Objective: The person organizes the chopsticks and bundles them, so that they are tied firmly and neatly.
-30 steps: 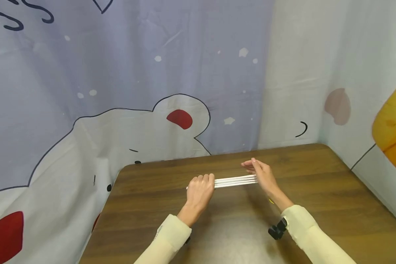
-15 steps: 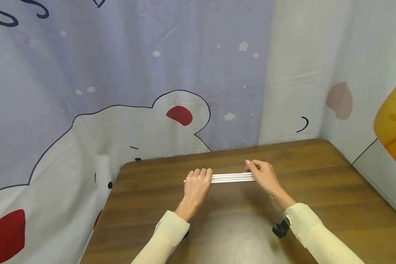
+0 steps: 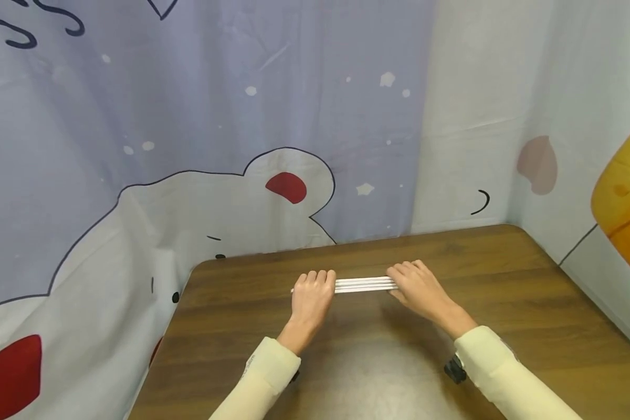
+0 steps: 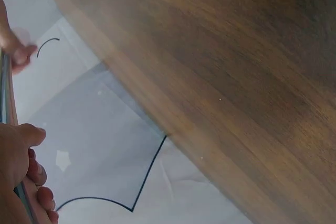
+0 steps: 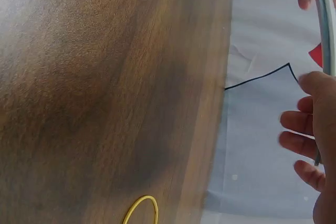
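Note:
In the head view a flat bundle of long thin white rods [image 3: 364, 284] is held level above the table, stretched between both hands. My left hand [image 3: 312, 296] grips its left part from above, and a small tip of the bundle pokes out past that hand. My right hand [image 3: 419, 289] holds the right end, its fingers bent over the top. From the left wrist view, the left thumb and fingers [image 4: 35, 169] are curled round the bundle. The right wrist view has the right thumb against it and the other fingers loosely bent; their grip is partly cut off by the frame edge.
A brown wood-grain table [image 3: 367, 361] lies below the hands. Behind and beside it hangs a printed cloth [image 3: 289, 105]. A thin yellow loop [image 5: 142, 203] shows at the bottom of the right wrist view. A black device [image 3: 455, 369] sits under the right sleeve.
My right hand was raised with its fingers apart from the rods, then rolled over, and its fingers now bend over their right end. The left hand has kept its grip, nearly still.

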Demonstrator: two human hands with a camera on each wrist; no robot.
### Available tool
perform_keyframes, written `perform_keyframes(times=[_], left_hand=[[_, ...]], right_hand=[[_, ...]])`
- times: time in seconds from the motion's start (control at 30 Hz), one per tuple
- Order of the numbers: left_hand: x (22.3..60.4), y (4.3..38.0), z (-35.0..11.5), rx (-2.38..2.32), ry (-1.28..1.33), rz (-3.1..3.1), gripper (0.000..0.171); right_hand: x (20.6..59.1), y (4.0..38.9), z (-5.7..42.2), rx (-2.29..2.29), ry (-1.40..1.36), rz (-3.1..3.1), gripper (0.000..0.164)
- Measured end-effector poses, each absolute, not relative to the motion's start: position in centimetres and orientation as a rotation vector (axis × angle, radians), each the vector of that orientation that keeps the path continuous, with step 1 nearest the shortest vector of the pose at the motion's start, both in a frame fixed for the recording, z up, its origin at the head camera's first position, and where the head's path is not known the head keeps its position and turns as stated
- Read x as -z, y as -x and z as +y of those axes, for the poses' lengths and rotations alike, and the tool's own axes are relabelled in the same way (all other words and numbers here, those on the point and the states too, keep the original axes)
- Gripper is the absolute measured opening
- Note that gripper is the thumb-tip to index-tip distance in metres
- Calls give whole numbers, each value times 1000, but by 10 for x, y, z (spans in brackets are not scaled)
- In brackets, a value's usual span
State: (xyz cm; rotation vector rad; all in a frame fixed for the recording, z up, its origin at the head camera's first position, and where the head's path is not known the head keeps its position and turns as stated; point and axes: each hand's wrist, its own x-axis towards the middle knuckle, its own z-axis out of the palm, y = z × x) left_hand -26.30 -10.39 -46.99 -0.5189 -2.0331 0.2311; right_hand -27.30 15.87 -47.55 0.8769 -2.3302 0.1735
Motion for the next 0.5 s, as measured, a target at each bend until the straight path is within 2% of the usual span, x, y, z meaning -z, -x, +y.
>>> perform_keyframes(times=[0.17, 0.37, 0.5], left_hand=[[467, 261, -103, -237, 524, -2031, 19], [462, 260, -108, -226, 558, -2056, 9], [460, 260, -111, -215, 545, -2064, 12]], right_hand=[[478, 275, 159, -105, -871, -2257, 22], [479, 278, 163, -80, -887, -2205, 17], [476, 277, 168, -91, -888, -2253, 17]])
